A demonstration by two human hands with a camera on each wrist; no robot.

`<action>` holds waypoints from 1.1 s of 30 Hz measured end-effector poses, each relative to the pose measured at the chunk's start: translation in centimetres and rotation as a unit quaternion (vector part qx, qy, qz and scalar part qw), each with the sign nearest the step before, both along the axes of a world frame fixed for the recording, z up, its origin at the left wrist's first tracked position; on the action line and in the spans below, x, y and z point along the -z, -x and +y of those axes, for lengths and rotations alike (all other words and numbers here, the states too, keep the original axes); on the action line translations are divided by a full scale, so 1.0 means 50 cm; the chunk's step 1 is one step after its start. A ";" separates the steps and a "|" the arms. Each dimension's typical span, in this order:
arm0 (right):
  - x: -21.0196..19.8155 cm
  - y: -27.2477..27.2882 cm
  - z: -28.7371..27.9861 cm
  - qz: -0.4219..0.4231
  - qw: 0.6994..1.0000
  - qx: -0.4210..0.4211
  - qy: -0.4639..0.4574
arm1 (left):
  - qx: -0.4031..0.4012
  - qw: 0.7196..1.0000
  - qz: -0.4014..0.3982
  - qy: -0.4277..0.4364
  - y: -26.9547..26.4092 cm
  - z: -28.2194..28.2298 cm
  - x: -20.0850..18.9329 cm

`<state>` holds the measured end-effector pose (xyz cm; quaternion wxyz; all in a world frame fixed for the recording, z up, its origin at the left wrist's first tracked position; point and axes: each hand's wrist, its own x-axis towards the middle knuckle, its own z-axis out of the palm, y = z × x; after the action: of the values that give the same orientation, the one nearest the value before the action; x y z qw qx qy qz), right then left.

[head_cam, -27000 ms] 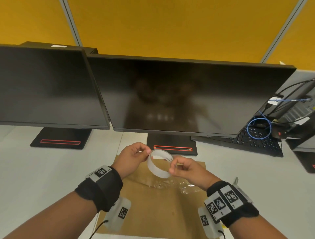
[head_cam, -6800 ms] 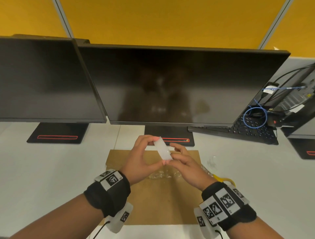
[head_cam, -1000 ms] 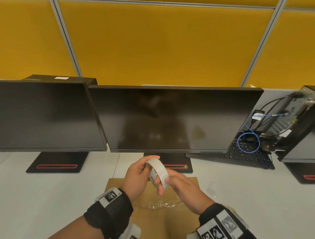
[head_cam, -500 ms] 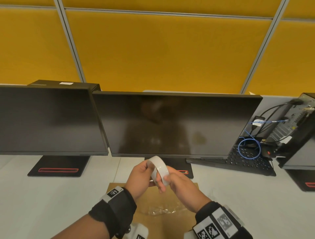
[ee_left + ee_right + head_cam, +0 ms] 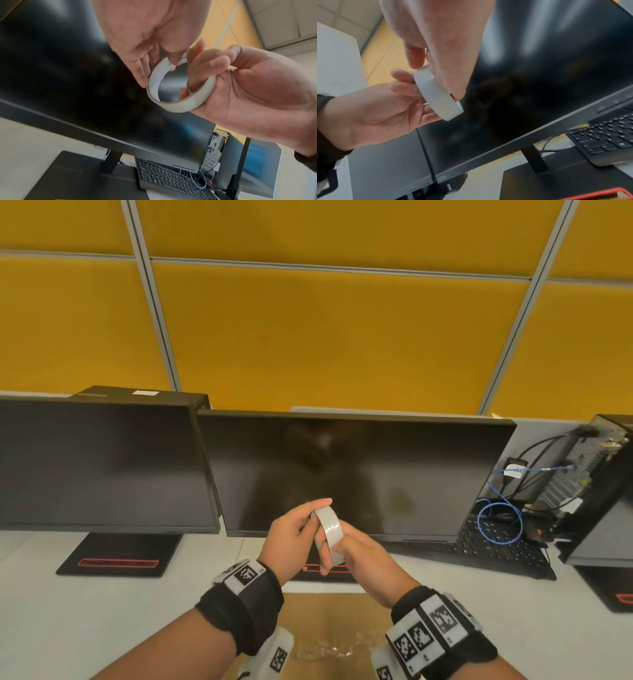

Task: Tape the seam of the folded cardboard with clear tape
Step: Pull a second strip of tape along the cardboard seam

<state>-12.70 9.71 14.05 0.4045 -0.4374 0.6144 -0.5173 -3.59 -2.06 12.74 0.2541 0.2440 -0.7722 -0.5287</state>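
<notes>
1. Both hands, left hand (image 5: 291, 534) and right hand (image 5: 363, 558), grip the thin white roll of clear tape (image 5: 329, 534) raised above the table (image 5: 68, 611).
2. No strip looks pulled free.
3. The flat brown folded cardboard (image 5: 329, 611) lies below on the table; most taping probably remains.

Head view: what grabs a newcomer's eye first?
The tape roll, held up at centre frame by both hands: left hand grips its far side, right hand its near side. Behind them two dark monitors stand under a yellow partition wall. The cardboard lies flat on the desk below the wrists.
</notes>
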 end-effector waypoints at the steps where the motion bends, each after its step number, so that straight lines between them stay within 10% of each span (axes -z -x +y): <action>1: -0.007 0.000 0.000 0.010 1.000 0.002 0.000 | -0.006 1.000 0.004 0.008 0.002 -0.002 -0.004; 33: -0.039 -0.047 0.031 -0.066 0.995 -0.010 0.074 | -0.041 0.998 0.028 0.040 -0.047 0.027 -0.024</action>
<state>-10.34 11.25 16.01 0.4160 -0.4375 0.5416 -0.5850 -1.25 -0.71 13.95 0.3068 0.2496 -0.7749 -0.4931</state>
